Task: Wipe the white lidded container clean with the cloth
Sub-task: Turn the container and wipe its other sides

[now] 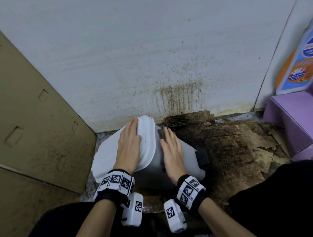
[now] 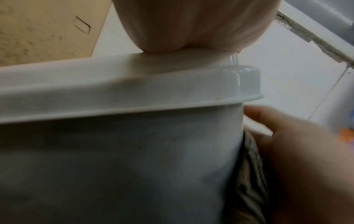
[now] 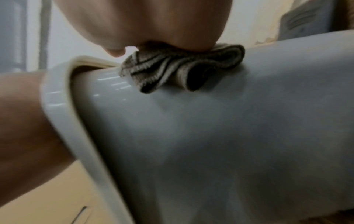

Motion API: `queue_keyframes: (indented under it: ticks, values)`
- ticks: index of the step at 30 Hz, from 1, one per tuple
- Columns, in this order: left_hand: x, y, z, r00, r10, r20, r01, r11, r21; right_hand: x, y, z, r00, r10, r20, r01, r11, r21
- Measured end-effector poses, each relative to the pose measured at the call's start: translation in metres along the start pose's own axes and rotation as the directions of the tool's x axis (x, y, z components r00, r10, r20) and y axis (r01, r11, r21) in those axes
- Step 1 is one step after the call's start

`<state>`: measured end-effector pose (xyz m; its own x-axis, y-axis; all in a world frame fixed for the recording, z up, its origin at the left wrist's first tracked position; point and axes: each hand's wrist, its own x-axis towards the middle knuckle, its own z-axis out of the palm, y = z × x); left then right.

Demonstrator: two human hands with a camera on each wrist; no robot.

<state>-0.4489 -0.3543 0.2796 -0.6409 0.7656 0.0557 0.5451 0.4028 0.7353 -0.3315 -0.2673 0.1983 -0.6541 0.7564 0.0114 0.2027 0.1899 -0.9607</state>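
Observation:
The white lidded container (image 1: 158, 153) lies tilted on the dirty floor, its lid (image 1: 107, 152) facing left. My left hand (image 1: 130, 146) rests flat on the lid with straight fingers; its palm (image 2: 182, 25) touches the lid rim (image 2: 134, 84). My right hand (image 1: 173, 153) lies flat on the container's upturned side and presses a bunched grey-brown cloth (image 3: 182, 72) against it. Only a dark corner of the cloth (image 1: 160, 133) shows at the fingertips in the head view. In the left wrist view the cloth (image 2: 249, 174) sits between the container wall (image 2: 134, 166) and my right hand (image 2: 296, 151).
A flattened cardboard box (image 1: 27, 105) leans on the left. The white wall (image 1: 114, 57) behind carries brown splatter (image 1: 178, 94). Stained, torn cardboard (image 1: 233, 142) covers the floor on the right. A purple box (image 1: 294, 122) and a labelled bottle (image 1: 301, 60) stand at the far right.

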Motion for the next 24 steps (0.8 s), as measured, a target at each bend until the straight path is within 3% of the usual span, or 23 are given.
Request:
queue_keyframes:
  ticks: [7, 12, 15, 18, 21, 24]
  values:
    - [-0.001, 0.003, 0.0, 0.999, -0.032, 0.013, 0.033, 0.999, -0.025, -0.004, -0.017, 0.004, 0.987, -0.16, 0.024, 0.159, 0.986, 0.049]
    - [-0.002, 0.01, 0.003, 0.999, -0.035, 0.032, 0.036, 0.999, -0.031, -0.001, 0.003, -0.004, 0.971, -0.239, 0.002, 0.238, 0.965, -0.106]
    - [-0.002, 0.014, 0.004, 0.999, -0.031, 0.038, 0.032, 0.999, -0.028, 0.001, 0.02, -0.012, 0.987, -0.158, -0.007, 0.157, 0.985, -0.076]
    - [-0.003, 0.014, 0.004, 0.999, -0.021, 0.032, 0.021, 1.0, -0.019, -0.001, 0.052, -0.026, 0.999, 0.043, -0.025, -0.044, 0.998, -0.043]
    - [-0.004, 0.014, 0.003, 0.999, -0.019, 0.034, 0.02, 0.999, -0.026, -0.007, 0.083, -0.038, 0.969, 0.244, -0.035, -0.246, 0.967, -0.068]
    - [-0.004, 0.014, 0.003, 0.999, -0.016, 0.033, 0.017, 1.0, -0.017, -0.011, 0.088, -0.04, 0.946, 0.319, -0.059, -0.323, 0.944, -0.068]
